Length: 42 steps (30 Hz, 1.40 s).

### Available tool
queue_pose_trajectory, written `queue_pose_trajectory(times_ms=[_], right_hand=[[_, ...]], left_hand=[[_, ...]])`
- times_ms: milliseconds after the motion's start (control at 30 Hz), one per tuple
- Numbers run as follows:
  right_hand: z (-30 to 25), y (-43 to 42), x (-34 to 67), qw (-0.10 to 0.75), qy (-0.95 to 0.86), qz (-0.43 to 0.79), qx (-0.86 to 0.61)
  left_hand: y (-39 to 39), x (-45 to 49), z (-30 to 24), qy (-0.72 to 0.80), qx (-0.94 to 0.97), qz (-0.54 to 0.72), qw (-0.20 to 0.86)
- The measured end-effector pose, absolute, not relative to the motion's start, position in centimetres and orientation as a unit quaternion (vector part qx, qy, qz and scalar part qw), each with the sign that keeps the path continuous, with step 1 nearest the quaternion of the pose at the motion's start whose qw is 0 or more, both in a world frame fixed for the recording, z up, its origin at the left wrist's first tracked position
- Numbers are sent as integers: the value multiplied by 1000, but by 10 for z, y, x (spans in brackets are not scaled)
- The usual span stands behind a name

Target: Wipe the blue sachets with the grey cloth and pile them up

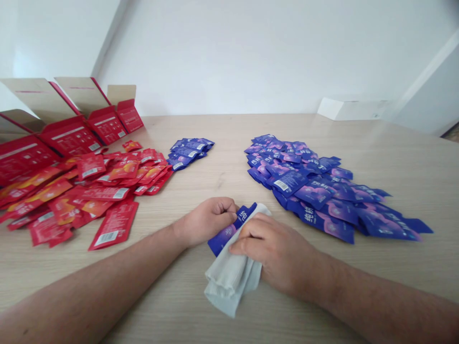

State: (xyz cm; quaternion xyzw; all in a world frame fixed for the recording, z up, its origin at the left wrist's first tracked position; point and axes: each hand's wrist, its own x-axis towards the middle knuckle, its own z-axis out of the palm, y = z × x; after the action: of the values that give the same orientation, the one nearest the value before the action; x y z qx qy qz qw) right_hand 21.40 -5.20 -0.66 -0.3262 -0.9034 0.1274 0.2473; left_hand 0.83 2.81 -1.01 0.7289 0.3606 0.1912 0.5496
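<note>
Near the front middle of the table, my left hand point(210, 220) pinches a blue-purple sachet point(226, 233) with white lettering by its edge. My right hand point(283, 248) is closed on a folded white cloth point(229, 274), which lies against the sachet's right side and covers part of it. The cloth's loose folds hang toward me. Right of my hands spreads a large pile of the same blue sachets point(315, 186). A smaller stack of blue sachets point(188, 152) lies beyond my left hand.
On the left, many red sachets point(114, 191) lie in a loose heap. Several red cardboard boxes point(71, 136) with raised flaps stand in a row behind them. A white box point(349, 110) sits at the back right of the wooden table point(222, 186), near the wall.
</note>
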Motion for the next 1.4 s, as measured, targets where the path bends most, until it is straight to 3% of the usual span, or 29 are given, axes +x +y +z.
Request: queue_pose_trajectory(times_ms=[200,400,567,767,933,1133,1400], right_hand=[[-8,-46,219,286,-869,109,-388],[-10,-51,214,253,-902,126,-326],[-11,-43,220,290,-869,107,-388],[-11,-51,215,253,-901,127,-329],[-9,-46,220,288,-870,108,-385],[-9,-51,214,251,-904,133,-320],[-10,-48,217,279,-879,115,-371]], left_hand=[[27,9,-11,364,718,190,563],[28,8,-13,356,726,196,554],[28,9,-13,361,710,195,572],[28,8,-12,361,728,198,549],[27,9,-12,363,714,194,566],[28,9,-11,363,728,202,545],[28,9,-12,364,718,194,561]])
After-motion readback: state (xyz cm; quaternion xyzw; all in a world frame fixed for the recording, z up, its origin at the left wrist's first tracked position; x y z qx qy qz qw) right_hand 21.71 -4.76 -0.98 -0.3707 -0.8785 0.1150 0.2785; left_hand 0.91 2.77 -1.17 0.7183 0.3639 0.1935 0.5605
